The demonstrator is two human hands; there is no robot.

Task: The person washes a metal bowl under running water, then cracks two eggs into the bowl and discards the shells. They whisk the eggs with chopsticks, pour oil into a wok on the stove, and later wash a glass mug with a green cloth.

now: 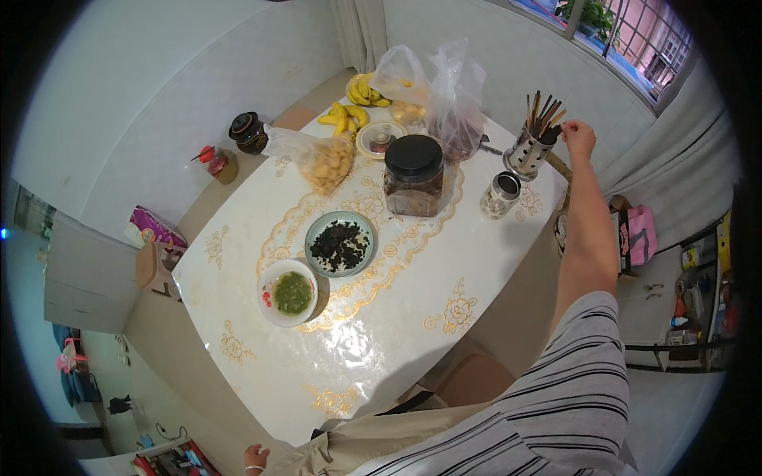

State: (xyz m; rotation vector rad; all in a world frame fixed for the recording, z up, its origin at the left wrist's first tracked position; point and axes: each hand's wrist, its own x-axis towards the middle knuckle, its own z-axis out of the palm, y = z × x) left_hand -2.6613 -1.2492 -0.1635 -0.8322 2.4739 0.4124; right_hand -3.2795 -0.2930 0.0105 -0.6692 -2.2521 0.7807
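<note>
My right hand (pixel 578 138) reaches to the far right corner of the table, its fingers at the tips of chopsticks (pixel 543 116) that stand in a perforated metal holder (pixel 528 153). Whether the fingers grip one cannot be told. Just in front of the holder stands a metal-rimmed jar (pixel 500 195). My left hand (pixel 256 457) hangs low beside the near table edge, fingers partly curled, with nothing seen in it. On the table (pixel 393 333) are a white bowl (pixel 292 293) of green food and a green-rimmed plate (pixel 340 244) of dark chopped food.
A black-lidded jar (pixel 414 175), a bag of yellowish pieces (pixel 326 163), bananas (pixel 344 117), a lidded round container (pixel 380 140) and plastic bags (pixel 455 101) fill the far side. A stool (pixel 476 381) is tucked near the table edge. A dark crock (pixel 248 132) stands beyond the table's left edge.
</note>
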